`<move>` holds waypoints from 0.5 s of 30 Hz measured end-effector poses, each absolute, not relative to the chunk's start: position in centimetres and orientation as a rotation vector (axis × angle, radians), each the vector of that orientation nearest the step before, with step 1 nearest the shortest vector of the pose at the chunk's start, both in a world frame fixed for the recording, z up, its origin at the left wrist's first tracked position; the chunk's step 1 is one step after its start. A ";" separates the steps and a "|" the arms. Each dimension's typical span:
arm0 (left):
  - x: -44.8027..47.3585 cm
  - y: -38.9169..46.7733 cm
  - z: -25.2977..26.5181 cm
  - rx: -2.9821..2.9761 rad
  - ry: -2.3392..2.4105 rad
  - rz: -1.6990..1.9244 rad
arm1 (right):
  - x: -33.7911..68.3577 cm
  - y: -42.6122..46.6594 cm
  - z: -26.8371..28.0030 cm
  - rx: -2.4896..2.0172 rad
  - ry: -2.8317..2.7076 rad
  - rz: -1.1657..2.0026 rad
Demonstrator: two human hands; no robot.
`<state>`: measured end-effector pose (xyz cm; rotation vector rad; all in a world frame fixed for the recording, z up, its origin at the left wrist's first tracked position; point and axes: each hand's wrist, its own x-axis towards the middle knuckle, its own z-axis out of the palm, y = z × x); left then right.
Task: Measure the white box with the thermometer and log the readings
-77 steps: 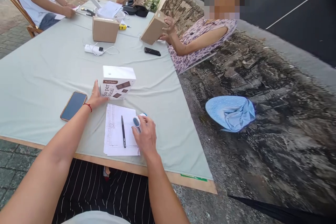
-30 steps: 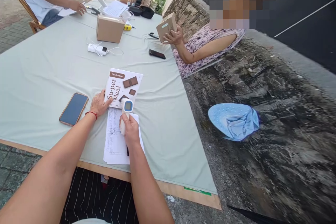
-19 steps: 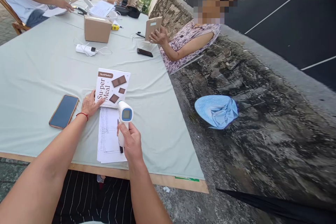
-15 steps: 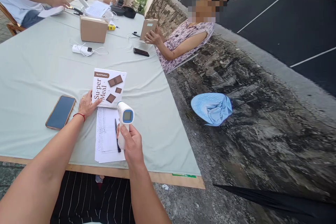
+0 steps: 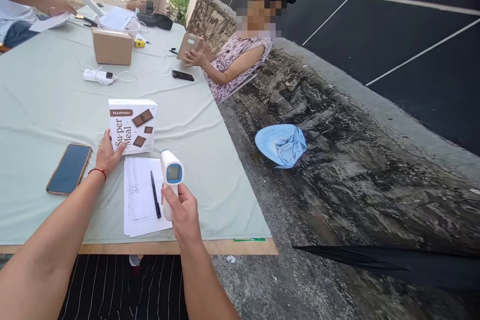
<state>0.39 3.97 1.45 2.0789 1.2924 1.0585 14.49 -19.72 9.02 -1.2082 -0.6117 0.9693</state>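
My left hand (image 5: 108, 154) is closed on the lower left of a white NutriMotion Su-per Meal box (image 5: 144, 132), thumb on its printed front. The box stands tilted, just beyond some printed sheets (image 5: 140, 225). In my right hand (image 5: 183, 212) is a white and blue infrared thermometer (image 5: 173, 173), gripped by its handle with the small screen facing me. Its front end is near the box's lower right corner, apart from it. A black pen (image 5: 155, 195) lies on the sheets, left of the thermometer. Left of my left hand lies a smartphone (image 5: 69, 169).
Farther up the cloth-covered table (image 5: 37, 110) are a cabled white device (image 5: 98, 76), a cardboard box (image 5: 112, 47), a yellow tape measure (image 5: 140, 42) and a black phone (image 5: 183, 75). Several people sit around; one holds a small carton (image 5: 188, 46). A blue hat (image 5: 281, 145) lies off the table's right side.
The view has shifted, so the scene sits farther left. The thermometer has drawn slightly away from the box, and more of the box's top edge shows. The seated person's carton has turned.
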 end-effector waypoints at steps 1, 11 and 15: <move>0.4 4.0 1.3 2.080 1.319 1.067 | 14.7 -19.8 8.8 -1.219 -0.612 0.967; 0.9 4.1 1.9 2.088 1.459 0.943 | 18.4 -21.1 3.8 -1.559 -0.613 0.823; 1.1 2.6 2.9 1.876 1.497 0.819 | 20.0 -20.4 1.0 -1.935 -0.779 0.447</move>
